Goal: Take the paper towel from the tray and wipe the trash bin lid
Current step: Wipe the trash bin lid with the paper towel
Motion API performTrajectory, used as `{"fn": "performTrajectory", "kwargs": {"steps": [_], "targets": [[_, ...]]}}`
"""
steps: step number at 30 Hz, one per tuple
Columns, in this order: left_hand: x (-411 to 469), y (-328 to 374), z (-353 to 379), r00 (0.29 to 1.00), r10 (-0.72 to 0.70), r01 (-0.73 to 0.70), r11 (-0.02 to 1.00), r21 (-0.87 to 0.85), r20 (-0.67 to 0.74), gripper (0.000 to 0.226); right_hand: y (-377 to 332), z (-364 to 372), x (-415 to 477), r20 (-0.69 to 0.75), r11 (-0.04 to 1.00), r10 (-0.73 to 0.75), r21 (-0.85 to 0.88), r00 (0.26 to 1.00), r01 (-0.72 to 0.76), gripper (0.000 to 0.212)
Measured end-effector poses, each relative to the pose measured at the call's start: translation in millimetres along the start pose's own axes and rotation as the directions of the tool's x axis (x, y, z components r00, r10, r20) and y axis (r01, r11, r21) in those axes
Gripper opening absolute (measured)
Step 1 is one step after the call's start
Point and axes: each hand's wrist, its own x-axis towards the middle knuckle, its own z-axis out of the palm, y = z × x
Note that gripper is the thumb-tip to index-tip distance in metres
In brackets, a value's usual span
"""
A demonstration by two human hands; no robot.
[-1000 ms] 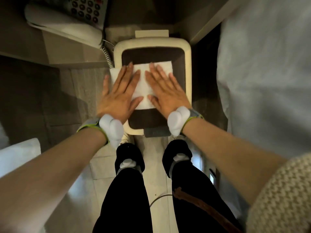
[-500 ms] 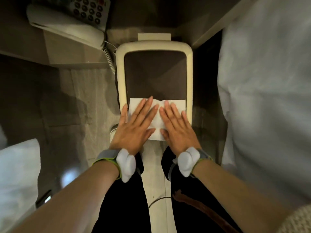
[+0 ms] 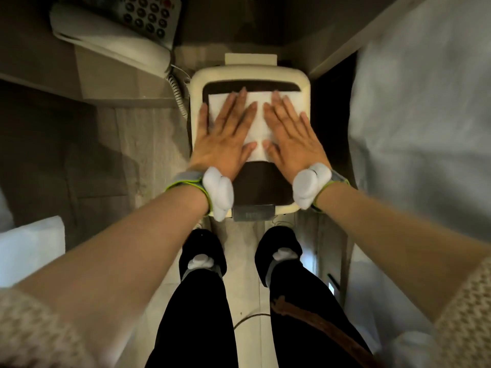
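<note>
A trash bin lid [image 3: 261,183], dark brown with a cream rim, lies on the floor in front of my feet. A white paper towel [image 3: 259,123] is spread on the far half of the lid. My left hand [image 3: 225,138] and my right hand [image 3: 292,138] lie flat on it side by side, fingers spread and pointing away from me, pressing it onto the lid. The hands hide most of the towel; only its middle strip and far edge show. The tray is not in view.
A white telephone [image 3: 114,35] with a coiled cord sits on a shelf at the far left. A bed with a white sheet [image 3: 425,115] runs along the right. The bin's grey pedal [image 3: 252,212] faces my black shoes [image 3: 203,251]. Another white surface [image 3: 29,248] is at the left.
Both hands pulled the towel back to the lid's near edge half a second ago, and have since pushed it forward to the far end.
</note>
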Motion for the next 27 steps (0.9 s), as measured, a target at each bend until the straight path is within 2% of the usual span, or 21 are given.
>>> {"fn": "performTrajectory", "kwargs": {"steps": [3, 6, 9, 13, 19, 23, 27], "targets": [[-14.7, 17.0, 11.2, 0.997, 0.072, -0.072, 0.997, 0.026, 0.018, 0.065, 3.2, 6.8, -32.2, 0.035, 0.996, 0.070, 0.048, 0.997, -0.072, 0.060], [-46.1, 18.6, 24.4, 0.993, 0.103, -0.107, 0.991, 0.078, 0.057, 0.067, -7.7, 23.7, -63.6, 0.106, 0.997, 0.075, 0.024, 0.992, -0.078, 0.062], [-77.7, 13.3, 26.1, 0.995, 0.062, -0.076, 0.981, 0.178, 0.081, 0.065, -28.1, 38.4, -77.4, 0.155, 0.999, 0.023, -0.026, 0.988, -0.019, 0.062], [-89.2, -12.6, 18.8, 0.994, -0.002, -0.013, 0.991, 0.130, 0.112, 0.062, -52.0, 42.7, -56.8, 0.165, 0.994, -0.078, -0.062, 0.983, 0.089, 0.061], [-37.2, -45.0, -1.5, 0.999, -0.037, 0.038, 0.998, -0.042, 0.019, 0.064, -40.9, 14.5, 10.7, 0.092, 0.988, -0.143, -0.042, 0.985, 0.147, 0.060], [3.8, -34.3, -11.6, 0.998, -0.038, 0.034, 0.997, -0.066, -0.060, 0.064, -16.5, -8.8, 35.0, 0.027, 0.995, -0.073, -0.068, 0.997, 0.074, 0.059], [14.3, -8.2, -5.8, 0.999, 0.022, -0.023, 0.999, -0.031, -0.041, 0.064, 0.7, -12.4, 15.1, -0.004, 0.998, -0.004, -0.056, 1.000, 0.004, 0.058]]}}
